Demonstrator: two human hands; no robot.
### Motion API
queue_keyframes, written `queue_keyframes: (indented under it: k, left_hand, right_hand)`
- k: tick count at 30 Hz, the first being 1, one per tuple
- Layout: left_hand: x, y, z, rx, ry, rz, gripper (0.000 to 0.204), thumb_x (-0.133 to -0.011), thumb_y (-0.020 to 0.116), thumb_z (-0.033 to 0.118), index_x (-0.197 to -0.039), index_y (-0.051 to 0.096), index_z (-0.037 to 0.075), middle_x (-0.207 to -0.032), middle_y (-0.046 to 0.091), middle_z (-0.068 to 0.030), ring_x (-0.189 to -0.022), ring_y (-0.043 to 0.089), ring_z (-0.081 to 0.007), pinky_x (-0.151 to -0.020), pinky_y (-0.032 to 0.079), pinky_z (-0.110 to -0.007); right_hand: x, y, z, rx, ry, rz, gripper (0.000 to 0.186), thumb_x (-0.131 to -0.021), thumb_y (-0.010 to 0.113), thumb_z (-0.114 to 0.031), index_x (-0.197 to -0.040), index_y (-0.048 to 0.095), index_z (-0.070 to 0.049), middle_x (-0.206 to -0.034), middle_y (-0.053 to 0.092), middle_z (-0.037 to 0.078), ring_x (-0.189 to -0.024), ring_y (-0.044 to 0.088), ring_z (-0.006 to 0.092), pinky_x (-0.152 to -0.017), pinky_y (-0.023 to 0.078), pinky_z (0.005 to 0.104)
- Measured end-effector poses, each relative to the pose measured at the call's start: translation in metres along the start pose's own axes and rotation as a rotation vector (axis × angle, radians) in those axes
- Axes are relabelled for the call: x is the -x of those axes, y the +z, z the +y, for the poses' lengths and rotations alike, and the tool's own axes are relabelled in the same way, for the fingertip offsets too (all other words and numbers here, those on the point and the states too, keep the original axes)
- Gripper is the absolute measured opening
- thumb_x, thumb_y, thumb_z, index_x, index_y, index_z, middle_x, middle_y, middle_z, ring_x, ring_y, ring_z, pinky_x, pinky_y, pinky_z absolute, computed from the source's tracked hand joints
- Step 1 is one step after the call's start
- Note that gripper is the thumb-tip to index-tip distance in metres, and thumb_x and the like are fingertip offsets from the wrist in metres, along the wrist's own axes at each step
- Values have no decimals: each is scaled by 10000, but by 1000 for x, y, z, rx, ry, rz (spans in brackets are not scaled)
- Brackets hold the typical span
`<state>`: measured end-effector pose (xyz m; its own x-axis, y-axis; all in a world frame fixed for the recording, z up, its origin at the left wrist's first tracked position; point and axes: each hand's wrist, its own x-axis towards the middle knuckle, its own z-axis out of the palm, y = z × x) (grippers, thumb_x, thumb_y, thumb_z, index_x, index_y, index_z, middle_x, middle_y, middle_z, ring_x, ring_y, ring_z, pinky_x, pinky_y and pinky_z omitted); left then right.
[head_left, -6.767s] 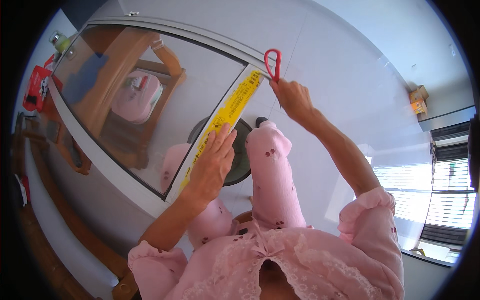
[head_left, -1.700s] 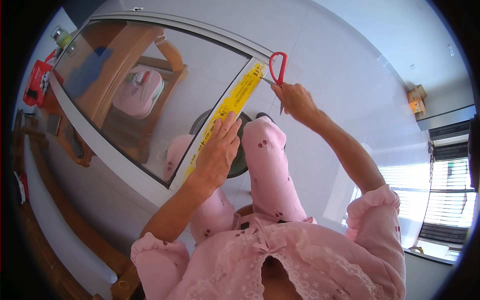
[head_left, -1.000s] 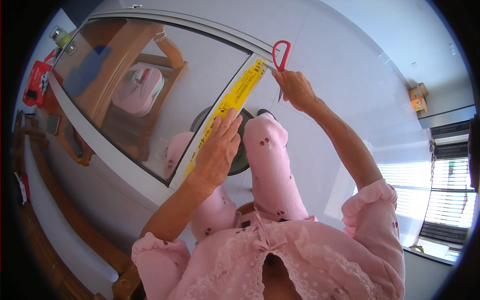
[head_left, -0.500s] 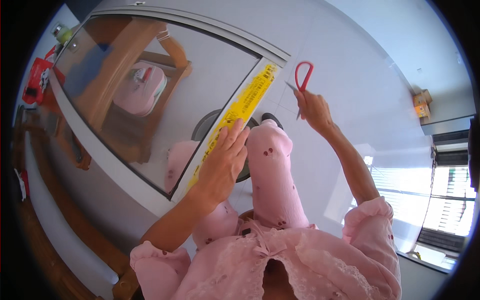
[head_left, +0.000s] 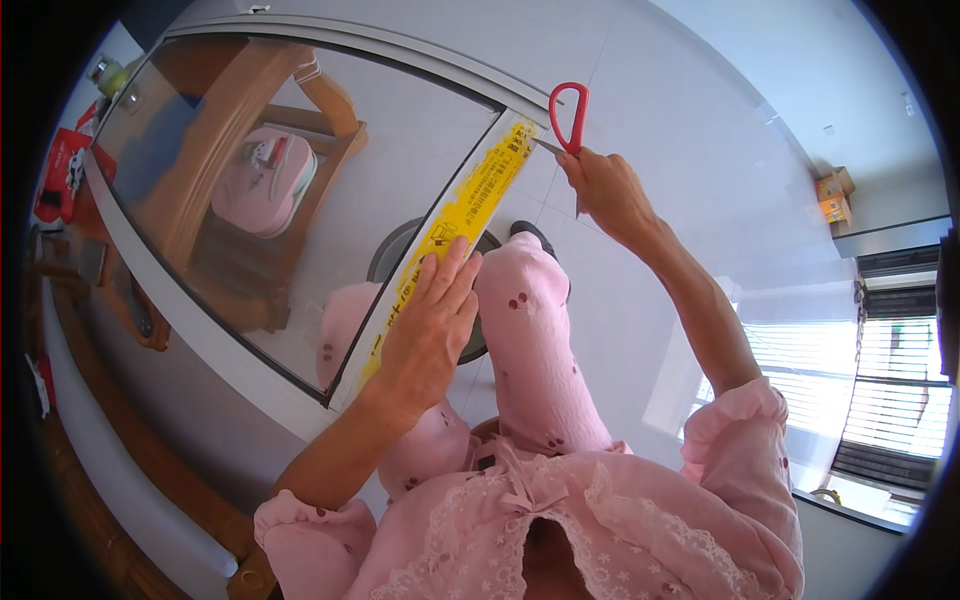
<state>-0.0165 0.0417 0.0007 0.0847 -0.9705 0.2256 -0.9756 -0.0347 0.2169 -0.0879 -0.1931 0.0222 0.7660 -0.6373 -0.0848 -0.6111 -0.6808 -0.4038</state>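
A yellow printed sticker runs along the pale metal frame of a glass panel; its edges look ragged. My left hand lies with fingers stretched over the sticker's near half, covering part of it. In my right hand is a pair of red-handled scissors, gripped with its blades spread apart. One blade's tip points at the far end of the sticker; whether it touches, I cannot tell. The other blade sticks out below my fingers.
Through the glass show a wooden frame and a pink cushioned seat. Wooden furniture rails stand at the left, a red bag beyond. A round dark object sits under the panel's edge. An orange box is far right.
My right hand has moved left with the scissors, bringing a blade tip to the sticker's far end. My left hand stays on the sticker. The whole view has shifted slightly.
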Motion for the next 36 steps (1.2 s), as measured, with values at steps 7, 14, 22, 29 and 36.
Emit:
queue_keyframes:
  k: [7, 14, 22, 29, 36]
  left_hand:
    - [-2, -2, 2, 47, -26, 25, 115, -734, 489, -36, -839, 529, -59, -1233, 430, -170, -1241, 289, -316, -1009, 265, -436]
    - [-2, -1, 2, 60, -26, 31, 118, -733, 487, -40, -841, 531, -57, -1230, 431, -171, -1243, 285, -315, -1011, 262, -434]
    - [-1, 1, 1, 47, -39, 42, 102, -734, 485, -42, -823, 534, -51, -1227, 439, -158, -1243, 290, -309, -1010, 267, -428]
    - [-2, 3, 1, 53, -36, 50, 94, -738, 478, -44, -817, 528, -51, -1228, 438, -157, -1243, 289, -309, -1007, 271, -433]
    - [-3, 3, 1, 55, -33, 44, 98, -742, 469, -40, -821, 525, -53, -1237, 430, -159, -1246, 281, -308, -1016, 258, -434]
  right_hand:
    - [2, -2, -4, 124, -65, -47, 386, -904, 390, -305, -726, 524, 10, -503, 504, 134, -460, 509, 303, -483, 415, 406]
    - [4, 13, 14, 202, -232, 94, 387, -909, 397, -276, -685, 526, 13, -464, 508, 132, -392, 501, 257, -437, 424, 365]
    - [8, 13, 5, 122, -173, 51, 355, -898, 412, -277, -733, 527, 16, -501, 512, 153, -458, 518, 319, -479, 421, 417]
    - [8, 14, 4, 79, -106, 7, 367, -904, 402, -287, -737, 526, 15, -491, 507, 140, -437, 509, 295, -458, 413, 396]
    - [2, 19, 10, 38, -92, 53, 365, -894, 422, -296, -728, 527, 12, -502, 511, 156, -452, 513, 311, -461, 415, 396]
